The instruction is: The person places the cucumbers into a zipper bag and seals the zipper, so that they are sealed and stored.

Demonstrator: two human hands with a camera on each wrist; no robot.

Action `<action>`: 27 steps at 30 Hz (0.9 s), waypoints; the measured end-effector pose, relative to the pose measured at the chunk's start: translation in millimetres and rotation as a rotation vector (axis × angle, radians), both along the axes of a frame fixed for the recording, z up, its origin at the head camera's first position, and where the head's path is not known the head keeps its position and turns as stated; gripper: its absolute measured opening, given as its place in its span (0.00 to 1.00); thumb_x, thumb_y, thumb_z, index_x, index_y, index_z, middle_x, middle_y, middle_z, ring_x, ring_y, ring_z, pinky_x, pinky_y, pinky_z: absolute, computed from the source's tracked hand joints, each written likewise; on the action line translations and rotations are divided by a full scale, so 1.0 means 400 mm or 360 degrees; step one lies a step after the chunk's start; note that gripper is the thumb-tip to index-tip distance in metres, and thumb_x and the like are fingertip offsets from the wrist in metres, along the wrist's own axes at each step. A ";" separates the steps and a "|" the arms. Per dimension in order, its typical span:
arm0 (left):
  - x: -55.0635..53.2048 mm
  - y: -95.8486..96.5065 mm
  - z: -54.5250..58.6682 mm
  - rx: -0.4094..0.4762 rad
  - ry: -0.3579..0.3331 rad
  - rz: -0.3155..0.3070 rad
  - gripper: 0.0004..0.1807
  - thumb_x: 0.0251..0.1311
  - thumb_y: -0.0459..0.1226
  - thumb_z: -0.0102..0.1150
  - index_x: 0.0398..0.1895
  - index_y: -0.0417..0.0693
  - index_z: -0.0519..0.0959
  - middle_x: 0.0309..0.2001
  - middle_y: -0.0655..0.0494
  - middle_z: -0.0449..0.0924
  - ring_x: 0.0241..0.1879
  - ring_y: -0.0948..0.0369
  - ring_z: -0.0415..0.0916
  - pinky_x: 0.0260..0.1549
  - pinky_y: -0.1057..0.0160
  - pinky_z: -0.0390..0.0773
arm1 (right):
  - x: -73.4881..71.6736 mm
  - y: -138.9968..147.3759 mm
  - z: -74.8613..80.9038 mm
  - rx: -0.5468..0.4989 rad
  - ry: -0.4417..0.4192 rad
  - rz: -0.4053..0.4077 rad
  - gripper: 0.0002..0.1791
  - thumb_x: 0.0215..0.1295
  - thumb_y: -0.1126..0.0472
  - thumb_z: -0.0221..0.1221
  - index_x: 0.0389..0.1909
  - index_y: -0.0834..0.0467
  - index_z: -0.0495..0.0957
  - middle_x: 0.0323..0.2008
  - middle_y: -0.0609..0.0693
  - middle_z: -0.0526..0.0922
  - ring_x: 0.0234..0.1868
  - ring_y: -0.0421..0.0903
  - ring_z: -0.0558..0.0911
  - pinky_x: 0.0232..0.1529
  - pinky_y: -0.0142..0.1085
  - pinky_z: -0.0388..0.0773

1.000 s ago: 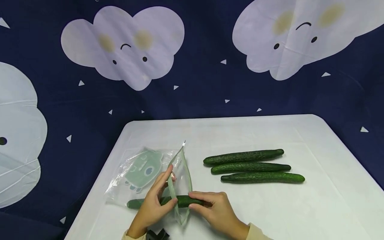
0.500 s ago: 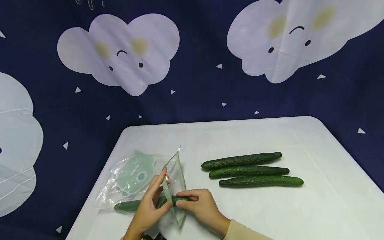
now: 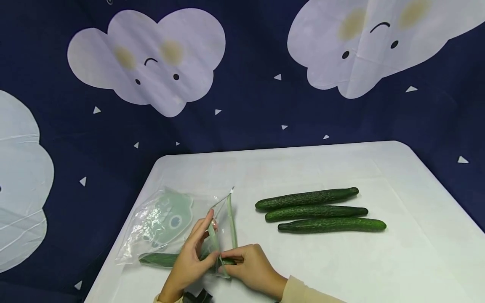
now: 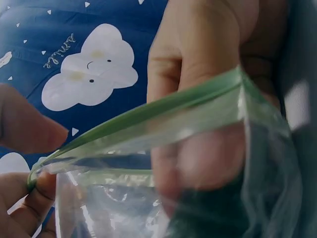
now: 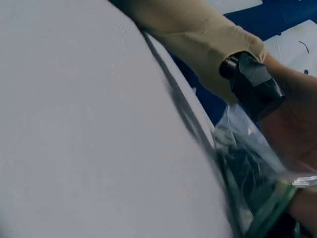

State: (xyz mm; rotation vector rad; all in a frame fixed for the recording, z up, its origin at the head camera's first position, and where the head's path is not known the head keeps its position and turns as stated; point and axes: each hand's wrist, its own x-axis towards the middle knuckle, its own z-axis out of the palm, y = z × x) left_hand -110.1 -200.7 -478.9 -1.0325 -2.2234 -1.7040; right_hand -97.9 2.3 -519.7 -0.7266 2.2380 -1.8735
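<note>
A clear plastic zip bag (image 3: 130, 237) with a pale green printed shape lies at the table's left, its green-edged mouth standing up and facing right. My left hand (image 3: 189, 263) holds the near rim of that mouth, thumb and fingers at the green edge (image 4: 133, 114). A dark green cucumber (image 3: 157, 259) lies mostly inside the bag, partly hidden behind the left hand. My right hand (image 3: 251, 267) pinches its right end, fingertips at the mouth. In the left wrist view the right hand's fingers show through the clear plastic beside the cucumber (image 4: 210, 213).
Three more cucumbers (image 3: 326, 224) lie side by side right of the bag on the white table (image 3: 303, 168). A dark blue cloth with clouds (image 3: 246, 92) hangs behind. A black wrist device (image 3: 198, 296) sits under the left wrist.
My right hand has pushed the cucumber leftward, deeper into the bag, and its fingertips have moved into the mouth. The left hand keeps its hold on the rim.
</note>
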 end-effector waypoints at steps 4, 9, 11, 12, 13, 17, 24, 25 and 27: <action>0.007 -0.003 -0.007 -0.0056 -0.0025 0.0064 0.50 0.57 0.19 0.63 0.81 0.38 0.50 0.56 0.33 0.67 0.61 0.57 0.64 0.61 0.65 0.68 | 0.005 0.012 -0.002 0.0192 0.0240 0.0035 0.18 0.64 0.52 0.70 0.49 0.57 0.88 0.44 0.44 0.88 0.40 0.28 0.84 0.39 0.23 0.80; 0.016 -0.003 -0.007 -0.0094 -0.0035 0.0116 0.49 0.59 0.21 0.64 0.82 0.41 0.52 0.57 0.37 0.69 0.61 0.58 0.66 0.61 0.64 0.69 | 0.007 0.045 -0.008 0.0143 0.0244 0.0163 0.17 0.69 0.55 0.66 0.55 0.58 0.86 0.50 0.45 0.86 0.47 0.33 0.84 0.44 0.26 0.80; 0.017 -0.003 -0.006 -0.0097 -0.0019 0.0143 0.49 0.58 0.22 0.65 0.82 0.42 0.53 0.57 0.41 0.70 0.61 0.57 0.67 0.60 0.64 0.70 | 0.005 0.068 -0.007 0.0065 0.0154 0.0173 0.18 0.69 0.56 0.66 0.56 0.58 0.85 0.51 0.45 0.86 0.50 0.36 0.84 0.47 0.28 0.80; 0.017 -0.003 -0.005 -0.0093 -0.0004 0.0158 0.49 0.58 0.22 0.66 0.81 0.42 0.54 0.57 0.42 0.70 0.60 0.56 0.67 0.60 0.64 0.70 | 0.004 0.081 -0.007 0.0033 0.0123 0.0160 0.18 0.69 0.56 0.66 0.56 0.58 0.85 0.51 0.46 0.86 0.50 0.38 0.85 0.47 0.30 0.81; 0.018 -0.002 -0.005 -0.0088 0.0006 0.0177 0.48 0.58 0.23 0.66 0.81 0.42 0.55 0.56 0.43 0.71 0.59 0.56 0.68 0.59 0.65 0.71 | 0.004 0.096 -0.007 0.0008 0.0088 0.0140 0.18 0.68 0.56 0.66 0.55 0.58 0.86 0.51 0.46 0.87 0.51 0.39 0.85 0.48 0.31 0.81; 0.022 -0.001 -0.007 -0.0074 0.0049 0.0281 0.45 0.57 0.24 0.69 0.79 0.42 0.61 0.52 0.44 0.74 0.55 0.55 0.72 0.57 0.67 0.72 | 0.008 0.160 -0.005 -0.0043 0.0045 0.0030 0.17 0.67 0.56 0.68 0.53 0.60 0.87 0.50 0.49 0.87 0.52 0.43 0.86 0.49 0.35 0.82; 0.019 0.002 -0.018 -0.0090 0.0136 0.0416 0.45 0.53 0.25 0.73 0.76 0.39 0.66 0.48 0.45 0.76 0.49 0.56 0.73 0.53 0.67 0.73 | 0.010 0.271 0.003 -0.0065 -0.0002 -0.0126 0.17 0.65 0.57 0.69 0.53 0.57 0.87 0.50 0.49 0.88 0.52 0.46 0.86 0.48 0.37 0.82; 0.018 0.003 -0.020 -0.0111 0.0159 0.0442 0.45 0.51 0.25 0.74 0.75 0.39 0.67 0.47 0.46 0.77 0.48 0.57 0.74 0.51 0.66 0.73 | 0.010 0.287 0.004 -0.0054 0.0007 -0.0148 0.17 0.65 0.57 0.68 0.54 0.56 0.87 0.50 0.49 0.88 0.52 0.46 0.86 0.48 0.37 0.82; 0.017 0.007 -0.026 -0.0161 0.0192 0.0491 0.45 0.49 0.25 0.75 0.74 0.38 0.68 0.47 0.49 0.77 0.47 0.58 0.74 0.49 0.65 0.73 | 0.011 0.318 0.005 -0.0037 0.0040 -0.0191 0.17 0.65 0.57 0.68 0.54 0.56 0.87 0.51 0.48 0.88 0.52 0.46 0.86 0.48 0.37 0.82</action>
